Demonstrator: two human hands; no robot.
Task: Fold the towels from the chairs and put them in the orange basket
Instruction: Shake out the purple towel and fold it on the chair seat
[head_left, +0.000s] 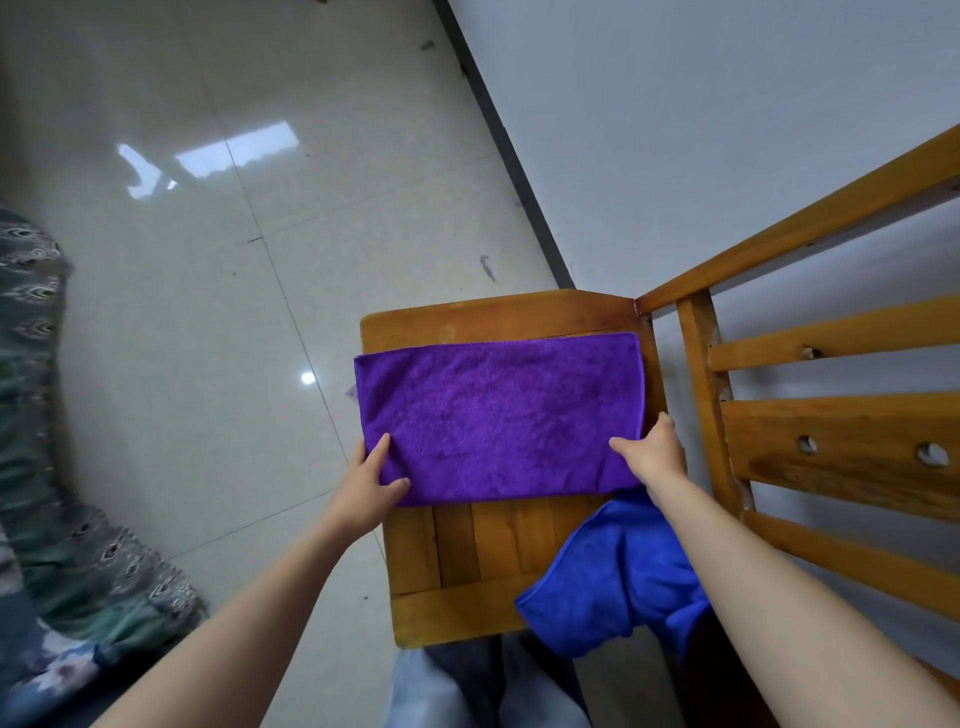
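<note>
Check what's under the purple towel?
The purple towel lies flat on the wooden chair seat. Seat boards beneath it are covered. Nothing else is visible under it.

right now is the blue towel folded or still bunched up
Bunched up. The blue towel lies crumpled at the chair seat corner, hanging over its edge, while the purple towel lies flat as a neat rectangle.

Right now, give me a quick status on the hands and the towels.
Left hand and right hand pinching purple towel near corners, flat on chair seat. Blue towel crumpled, unfolded. Basket not in view.
</note>
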